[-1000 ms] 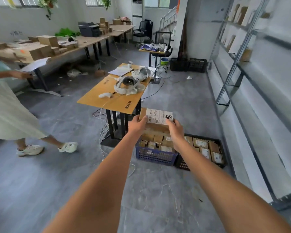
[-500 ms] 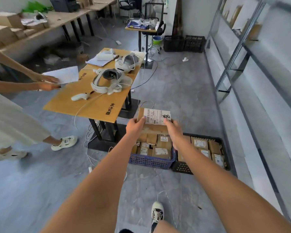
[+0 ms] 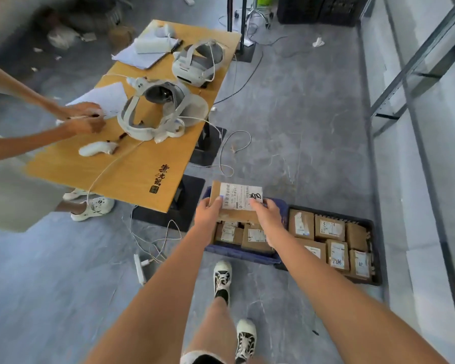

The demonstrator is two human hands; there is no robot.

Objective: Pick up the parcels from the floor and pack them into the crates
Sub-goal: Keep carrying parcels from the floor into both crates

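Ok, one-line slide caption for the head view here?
Both hands, left hand and right hand, hold a labelled cardboard parcel over the blue crate, beside a black crate of parcels.

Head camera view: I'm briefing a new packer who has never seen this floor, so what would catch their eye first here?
First, the labelled cardboard parcel gripped by both hands, left hand and right hand, above the blue crate of parcels. Next, the black crate beside it on the right, also packed. Then the wooden table at left with two white headsets, where another person writes.
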